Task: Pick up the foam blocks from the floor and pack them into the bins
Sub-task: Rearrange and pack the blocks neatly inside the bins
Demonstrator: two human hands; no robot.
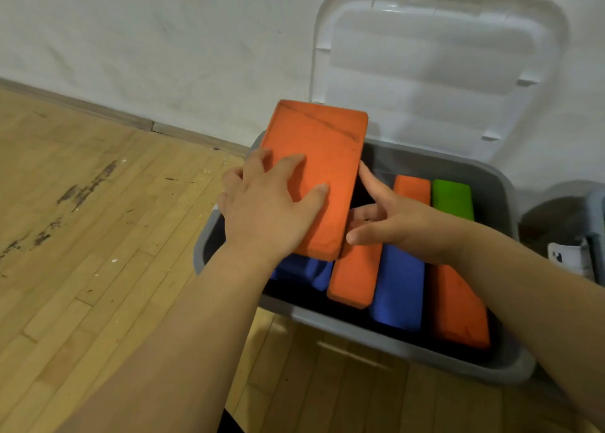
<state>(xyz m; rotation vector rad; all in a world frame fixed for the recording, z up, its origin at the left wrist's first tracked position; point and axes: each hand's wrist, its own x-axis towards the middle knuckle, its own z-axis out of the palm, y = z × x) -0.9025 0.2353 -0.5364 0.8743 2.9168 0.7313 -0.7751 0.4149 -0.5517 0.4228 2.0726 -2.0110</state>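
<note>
A large orange foam block (322, 157) tilts over the left part of the grey bin (393, 344), its far end raised. My left hand (265, 210) lies on its top face with spread fingers, the outer ones at the left edge. My right hand (399, 223) touches the block's right edge with a straight index finger and thumb, and a middle finger reaches beneath it. Inside the bin, blocks stand on edge side by side: an orange one (355, 275), a blue one (397, 288), another orange one (458, 308), and a green one (453, 200) at the back.
The bin's white lid (435, 66) stands open against the white wall. A second grey bin (597, 223) and a white object (569, 257) sit at the right edge. Worn wooden floor (98, 220) spreads to the left and front.
</note>
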